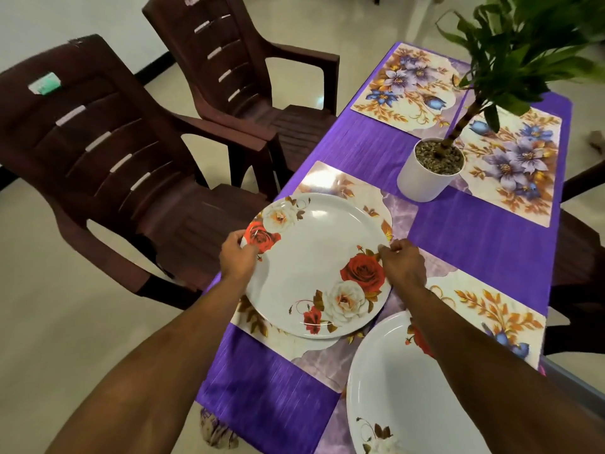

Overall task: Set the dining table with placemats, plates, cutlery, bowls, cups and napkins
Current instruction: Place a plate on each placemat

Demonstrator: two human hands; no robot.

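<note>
Far left of both hands: two dark brown moulded plastic armchairs (pixel 137 152), drawn up to the table edge. Left hand (pixel 237 257) curled over the near-left rim of the round white rose-printed plate (pixel 316 267), fingers pinching its edge. Right hand (pixel 404 265) gripping the opposite rim the same way, thumb and fingertips closed on it. Between the two hands, plate sitting over the floral-printed rectangular placemat (pixel 334 183), slightly tilted; whether fully resting cannot be told. Below the right forearm, a second white floral plate (pixel 386 388) on the neighbouring placemat. Beyond the right hand, a white cylindrical pot with a green plant (pixel 429 176) on the purple tablecloth (pixel 484 244), with two more floral mats further off.

To finish well: lower evenly, centre on the mat with equal border showing, release both rims together, avoid sliding the mat.
</note>
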